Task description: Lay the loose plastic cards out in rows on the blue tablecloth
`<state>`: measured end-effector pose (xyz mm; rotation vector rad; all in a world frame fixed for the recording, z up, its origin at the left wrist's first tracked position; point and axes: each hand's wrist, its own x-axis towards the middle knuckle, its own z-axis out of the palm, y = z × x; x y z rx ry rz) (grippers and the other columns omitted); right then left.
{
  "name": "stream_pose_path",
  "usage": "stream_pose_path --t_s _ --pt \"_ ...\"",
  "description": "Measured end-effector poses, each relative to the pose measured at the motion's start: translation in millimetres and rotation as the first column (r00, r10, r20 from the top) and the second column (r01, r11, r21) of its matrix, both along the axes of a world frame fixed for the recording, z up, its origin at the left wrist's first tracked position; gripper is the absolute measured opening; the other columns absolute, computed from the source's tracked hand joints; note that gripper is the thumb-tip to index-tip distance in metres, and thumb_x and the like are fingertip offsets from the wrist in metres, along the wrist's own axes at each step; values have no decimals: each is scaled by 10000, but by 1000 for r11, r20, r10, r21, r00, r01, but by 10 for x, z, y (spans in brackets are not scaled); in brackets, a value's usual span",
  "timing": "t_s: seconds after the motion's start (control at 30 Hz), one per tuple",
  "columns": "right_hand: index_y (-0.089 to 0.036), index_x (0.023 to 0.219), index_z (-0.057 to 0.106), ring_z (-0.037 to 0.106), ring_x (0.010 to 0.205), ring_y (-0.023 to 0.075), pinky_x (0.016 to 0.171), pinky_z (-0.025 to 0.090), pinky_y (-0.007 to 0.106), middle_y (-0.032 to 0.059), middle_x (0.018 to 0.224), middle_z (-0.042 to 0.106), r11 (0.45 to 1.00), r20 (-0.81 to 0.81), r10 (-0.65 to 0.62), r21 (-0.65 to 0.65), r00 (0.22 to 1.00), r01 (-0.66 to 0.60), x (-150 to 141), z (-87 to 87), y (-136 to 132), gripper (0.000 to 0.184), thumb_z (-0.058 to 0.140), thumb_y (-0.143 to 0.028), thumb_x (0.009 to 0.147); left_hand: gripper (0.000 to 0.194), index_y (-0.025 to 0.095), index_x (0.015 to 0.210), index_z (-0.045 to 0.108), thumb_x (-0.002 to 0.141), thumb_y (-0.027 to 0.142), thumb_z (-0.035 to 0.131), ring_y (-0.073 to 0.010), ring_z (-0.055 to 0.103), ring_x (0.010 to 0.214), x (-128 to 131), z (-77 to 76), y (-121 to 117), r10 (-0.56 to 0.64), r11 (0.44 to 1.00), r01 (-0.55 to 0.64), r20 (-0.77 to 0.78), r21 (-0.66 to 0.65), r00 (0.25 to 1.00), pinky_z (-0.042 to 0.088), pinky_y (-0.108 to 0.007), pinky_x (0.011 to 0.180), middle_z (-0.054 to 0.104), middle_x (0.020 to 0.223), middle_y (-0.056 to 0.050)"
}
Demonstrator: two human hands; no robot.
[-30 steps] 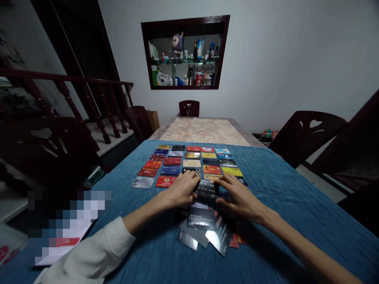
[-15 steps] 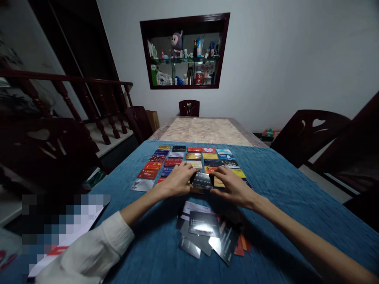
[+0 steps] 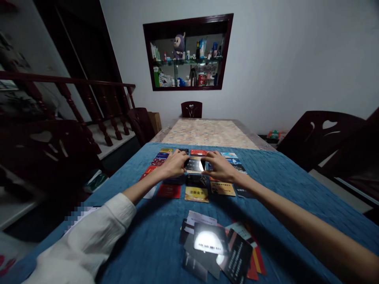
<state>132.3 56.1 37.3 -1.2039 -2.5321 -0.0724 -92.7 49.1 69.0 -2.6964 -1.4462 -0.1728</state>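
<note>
Between my two hands a black card [image 3: 194, 165] is held by its short edges, raised over the rows of cards on the blue cloth. My left hand [image 3: 177, 163] pinches its left end and my right hand [image 3: 218, 165] pinches the right one. Beneath and around them lie several laid-out cards, partly hidden by my hands. At the near edge of these rows are a gold card [image 3: 196, 194], a red card [image 3: 169, 191] and a tan card [image 3: 222, 188]. Closer to me is a loose, overlapping pile with a shiny dark card [image 3: 209, 238] on top.
A blue cloth [image 3: 133, 236] covers the near part of the table; its far part has a patterned beige top [image 3: 207, 132]. Dark wooden chairs [image 3: 322, 138] stand around it. On the left run stair railings [image 3: 68, 98]. A shelf niche [image 3: 188, 59] is set in the far wall.
Both my hands have moved forward, away from me, carrying the black card from above the pile to over the middle of the laid-out rows. The gold card in the near row has come into view.
</note>
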Motion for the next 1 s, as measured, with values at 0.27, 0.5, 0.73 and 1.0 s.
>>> stream_pose_path --t_s 0.27,0.5,0.73,1.0 --pt "-214 1236 648 492 1102 294 862 419 371 112 1196 610 998 61 -67 -8 996 68 -233 52 381 448 721 -371 823 447 187 1202 642 762 240 700 -332 490 1175 -168 -36 395 65 998 -65 -16 8 998 450 -407 916 613 1251 -108" --pt "-179 1167 687 499 1102 302 883 415 367 142 1194 609 997 113 -69 -30 991 73 -402 57 764 384 690 -372 836 407 194 1178 665 771 213 673 -329 488 1211 -289 -59 739 100 995 -100 -33 -1 994 449 -385 940 623 1245 -101" --pt "-166 1156 694 487 1141 317 900 395 363 146 1212 617 994 147 -85 -58 986 94 -535 10 1138 387 690 -365 825 400 171 1154 675 756 200 647 -320 488 1205 -350 -141 1081 128 991 -130 -59 -22 990 451 -382 956 639 1213 -107" --pt "-194 1251 659 484 1190 334 907 393 376 129 1281 617 982 163 -137 -105 977 156 -664 -98 1430 456 667 -374 833 368 171 1083 699 720 178 641 -352 447 1259 -391 -232 1389 169 984 -172 -60 -42 984 449 -431 983 631 1200 -111"
